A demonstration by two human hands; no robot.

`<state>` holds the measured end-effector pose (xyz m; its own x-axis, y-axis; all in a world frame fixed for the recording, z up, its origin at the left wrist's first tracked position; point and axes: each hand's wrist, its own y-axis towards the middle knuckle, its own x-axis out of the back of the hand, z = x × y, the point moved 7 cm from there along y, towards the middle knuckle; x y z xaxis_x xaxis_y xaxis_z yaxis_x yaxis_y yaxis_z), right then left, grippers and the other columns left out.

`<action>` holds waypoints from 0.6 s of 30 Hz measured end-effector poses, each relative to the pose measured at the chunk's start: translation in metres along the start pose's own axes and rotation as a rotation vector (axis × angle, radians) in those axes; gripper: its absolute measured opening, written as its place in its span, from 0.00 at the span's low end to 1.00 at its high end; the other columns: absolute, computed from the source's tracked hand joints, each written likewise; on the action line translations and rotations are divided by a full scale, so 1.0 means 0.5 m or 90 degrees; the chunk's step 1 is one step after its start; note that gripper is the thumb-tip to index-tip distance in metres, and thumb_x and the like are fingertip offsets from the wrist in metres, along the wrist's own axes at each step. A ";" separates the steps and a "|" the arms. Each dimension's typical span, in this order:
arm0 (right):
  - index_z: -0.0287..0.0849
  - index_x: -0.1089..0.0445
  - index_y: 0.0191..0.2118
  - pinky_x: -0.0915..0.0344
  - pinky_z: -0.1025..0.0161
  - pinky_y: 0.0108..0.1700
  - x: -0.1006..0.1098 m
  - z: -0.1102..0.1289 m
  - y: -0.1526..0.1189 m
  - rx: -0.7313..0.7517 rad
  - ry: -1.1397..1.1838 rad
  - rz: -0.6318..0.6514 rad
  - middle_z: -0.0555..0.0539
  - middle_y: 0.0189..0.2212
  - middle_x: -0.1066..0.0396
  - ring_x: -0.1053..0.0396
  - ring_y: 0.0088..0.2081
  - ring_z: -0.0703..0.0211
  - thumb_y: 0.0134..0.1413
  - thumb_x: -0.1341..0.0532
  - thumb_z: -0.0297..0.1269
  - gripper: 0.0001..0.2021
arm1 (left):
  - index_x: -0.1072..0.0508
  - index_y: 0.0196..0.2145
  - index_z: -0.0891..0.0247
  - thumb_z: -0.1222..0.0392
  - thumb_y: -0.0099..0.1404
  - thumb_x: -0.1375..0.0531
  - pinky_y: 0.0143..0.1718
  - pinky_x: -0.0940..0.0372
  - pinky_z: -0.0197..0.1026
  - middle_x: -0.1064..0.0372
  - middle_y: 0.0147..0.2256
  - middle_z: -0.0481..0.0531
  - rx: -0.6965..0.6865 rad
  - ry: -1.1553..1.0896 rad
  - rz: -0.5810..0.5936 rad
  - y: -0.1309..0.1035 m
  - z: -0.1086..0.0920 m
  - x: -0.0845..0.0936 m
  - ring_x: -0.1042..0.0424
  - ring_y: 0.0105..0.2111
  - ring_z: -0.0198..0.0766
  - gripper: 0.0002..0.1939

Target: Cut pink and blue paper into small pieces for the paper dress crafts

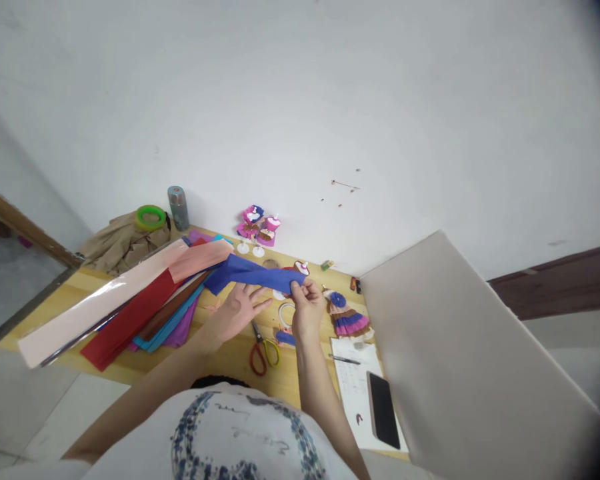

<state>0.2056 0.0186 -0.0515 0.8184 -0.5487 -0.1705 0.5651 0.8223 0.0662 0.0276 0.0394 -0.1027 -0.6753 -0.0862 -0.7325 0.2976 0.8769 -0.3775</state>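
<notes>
My right hand pinches the right end of a blue crepe paper strip between thumb and fingers. The strip stretches leftward above the table, its other end lying over a pile of coloured sheets. My left hand is open with fingers spread, just below the strip; whether it touches the paper I cannot tell. Beneath and between my hands lie scissors with one red and one yellow handle. A white tape roll is partly hidden by my right hand. A small blue piece lies beside it.
Folded sheets, including red paper, cover the table's left side. A grey flask and green tape roll stand behind. Small paper dolls are by the wall. A layered paper dress, phone and pen lie right, beside a panel.
</notes>
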 end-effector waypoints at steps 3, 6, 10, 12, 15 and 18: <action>0.44 0.36 0.26 0.41 0.66 0.28 -0.006 0.000 -0.002 0.002 -0.007 0.013 0.57 0.17 0.41 0.42 0.21 0.65 0.42 0.35 0.45 0.12 | 0.24 0.38 0.64 0.54 0.68 0.43 0.39 0.28 0.39 0.26 0.39 0.55 0.001 0.039 0.015 0.000 -0.011 -0.027 0.27 0.39 0.38 0.12; 0.44 0.36 0.26 0.44 0.67 0.27 -0.008 0.003 -0.009 0.028 -0.019 0.014 0.57 0.18 0.43 0.44 0.22 0.66 0.42 0.34 0.43 0.11 | 0.27 0.24 0.59 0.57 0.66 0.42 0.31 0.30 0.33 0.26 0.25 0.50 -0.021 0.039 -0.004 0.007 -0.032 -0.050 0.25 0.30 0.35 0.13; 0.44 0.34 0.28 0.41 0.67 0.28 -0.005 -0.002 -0.016 0.018 -0.001 0.022 0.56 0.20 0.39 0.43 0.23 0.65 0.41 0.33 0.42 0.11 | 0.26 0.36 0.59 0.64 0.60 0.36 0.41 0.29 0.37 0.22 0.34 0.47 -0.090 -0.052 -0.071 0.015 -0.062 -0.048 0.23 0.38 0.35 0.06; 0.45 0.31 0.34 0.36 0.66 0.29 -0.004 -0.013 -0.018 -0.034 0.034 0.037 0.53 0.25 0.33 0.38 0.26 0.63 0.41 0.32 0.44 0.14 | 0.27 0.42 0.57 0.63 0.59 0.34 0.45 0.29 0.38 0.22 0.38 0.47 -0.113 -0.060 -0.074 0.015 -0.071 -0.046 0.23 0.44 0.36 0.12; 0.50 0.31 0.46 0.31 0.64 0.31 -0.013 -0.033 -0.019 -0.141 0.119 0.080 0.49 0.41 0.28 0.31 0.33 0.59 0.42 0.32 0.48 0.22 | 0.28 0.45 0.58 0.60 0.57 0.33 0.48 0.29 0.40 0.22 0.41 0.49 -0.125 -0.037 -0.047 0.011 -0.077 -0.052 0.26 0.50 0.39 0.17; 0.53 0.31 0.49 0.30 0.64 0.31 -0.025 -0.039 -0.011 -0.184 0.179 0.109 0.49 0.44 0.29 0.29 0.36 0.59 0.39 0.30 0.45 0.26 | 0.28 0.45 0.59 0.61 0.57 0.33 0.47 0.29 0.43 0.22 0.42 0.51 -0.128 -0.034 -0.032 0.002 -0.081 -0.062 0.25 0.50 0.43 0.17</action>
<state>0.1901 0.0238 -0.0691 0.8155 -0.3710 -0.4442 0.3380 0.9283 -0.1547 0.0214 0.0620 -0.0573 -0.6474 -0.1530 -0.7466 0.1193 0.9472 -0.2976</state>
